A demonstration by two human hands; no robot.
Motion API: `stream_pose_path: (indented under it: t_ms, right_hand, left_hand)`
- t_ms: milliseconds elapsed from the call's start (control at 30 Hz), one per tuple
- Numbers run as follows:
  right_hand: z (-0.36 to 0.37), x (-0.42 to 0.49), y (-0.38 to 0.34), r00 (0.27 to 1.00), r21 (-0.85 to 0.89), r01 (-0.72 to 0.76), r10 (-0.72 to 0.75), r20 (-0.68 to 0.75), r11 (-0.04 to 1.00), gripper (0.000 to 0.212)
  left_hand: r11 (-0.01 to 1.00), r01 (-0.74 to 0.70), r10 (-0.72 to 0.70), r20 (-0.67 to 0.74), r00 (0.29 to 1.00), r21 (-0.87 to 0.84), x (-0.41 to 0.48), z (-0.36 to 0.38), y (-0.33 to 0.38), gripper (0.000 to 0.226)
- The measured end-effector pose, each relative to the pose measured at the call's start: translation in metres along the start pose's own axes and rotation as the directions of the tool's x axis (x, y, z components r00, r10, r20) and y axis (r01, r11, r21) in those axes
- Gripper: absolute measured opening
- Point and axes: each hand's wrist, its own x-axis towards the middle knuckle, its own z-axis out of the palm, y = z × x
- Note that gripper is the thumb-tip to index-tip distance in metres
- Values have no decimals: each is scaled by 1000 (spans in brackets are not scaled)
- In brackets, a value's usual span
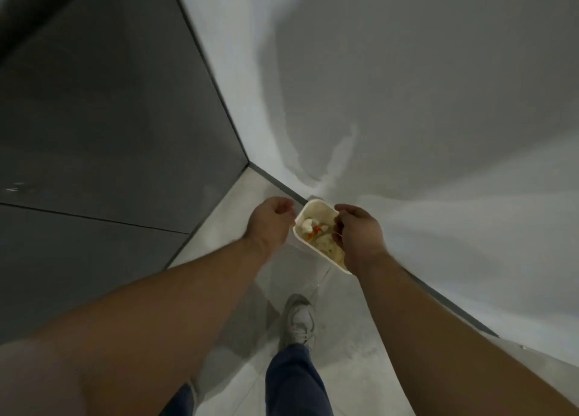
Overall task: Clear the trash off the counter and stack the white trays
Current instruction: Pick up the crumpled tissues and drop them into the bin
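Note:
A white rectangular container (313, 215) sits low in the corner between my hands, holding crumpled white paper (307, 225) and an orange-red scrap (315, 230). I cannot tell whether it stands on the floor or is being held. My left hand (269, 221) is just left of its rim, fingers curled with nothing visible in them. My right hand (357, 237) overlaps its right rim and hides that side. Those fingers are curled too, and what they grip is hidden. No counter or white trays are in view.
A dark grey panel wall (109, 118) rises on the left and a white wall (423, 102) on the right, meeting at a corner behind the container. Below are the pale tiled floor (225, 221), my grey shoe (299, 321) and my blue trouser leg (294, 381).

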Motion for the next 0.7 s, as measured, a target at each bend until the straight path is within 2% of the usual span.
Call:
stream_pose_path:
  t_ms: [100,233,300,400,500,700]
  right_hand:
    - [17,-75,-60,974,-35,173,-166,153,984,27]
    - [41,-183,-146,887,-31,384,-359,292,923,25]
    - [55,-236,-180,814,-20,490,-449,367,872,23]
    - [78,-307,-219,666,4,629,-542,512,777,20]
    - [109,-367,-237,527,14,718,-557,643,696,20]
    - [183,-450,-239,363,27,798,-515,776,602,21]
  left_hand:
    - [989,-147,147,-17,989,-11,-55,-43,63,16]
    - [945,-328,327,-44,944,5,-139,-109,145,10]
    - [918,-394,391,-59,919,-41,-184,-147,176,8]
    - [861,-503,492,-127,861,-78,-250,-206,207,10]
    - [844,-532,500,-261,826,-70,-302,-269,213,11]
    - [833,-533,366,-577,730,-146,-356,-387,184,17]
